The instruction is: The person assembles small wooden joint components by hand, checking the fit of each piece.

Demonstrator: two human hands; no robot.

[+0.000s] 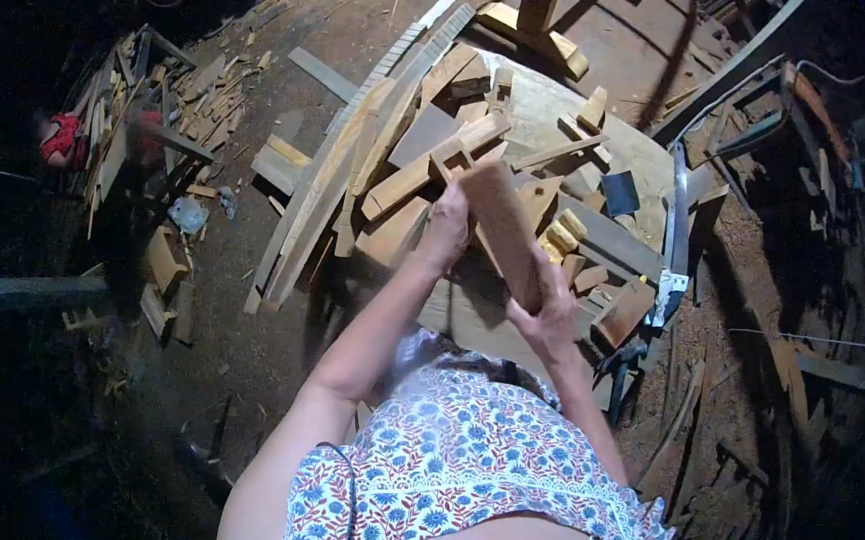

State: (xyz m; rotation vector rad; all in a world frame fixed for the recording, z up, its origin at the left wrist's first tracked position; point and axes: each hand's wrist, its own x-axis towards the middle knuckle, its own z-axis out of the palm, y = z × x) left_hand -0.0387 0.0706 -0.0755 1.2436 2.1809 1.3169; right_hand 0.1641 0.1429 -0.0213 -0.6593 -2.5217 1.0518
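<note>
A thick, brown wooden block (503,230) is held up at a slant in front of me, over a cluttered worktable (535,89). My left hand (447,228) is closed on its far left end. Around the near right end wrap the fingers of my right hand (547,310), with the thumb on the near side. Just beyond my left hand, a notched wooden piece (450,158) overlaps the block's far end in this view. A long squared timber (398,189) lies to the left, and a yellowish carved piece (561,235) sits right of the block.
Long curved boards (334,178) run along the table's left side. A dark flat square (619,194) and a hammer-like tool (624,362) are at the right. Scrap wood (208,104) covers the floor at left, near a person in red (60,140). A plastic bag (189,215) lies there.
</note>
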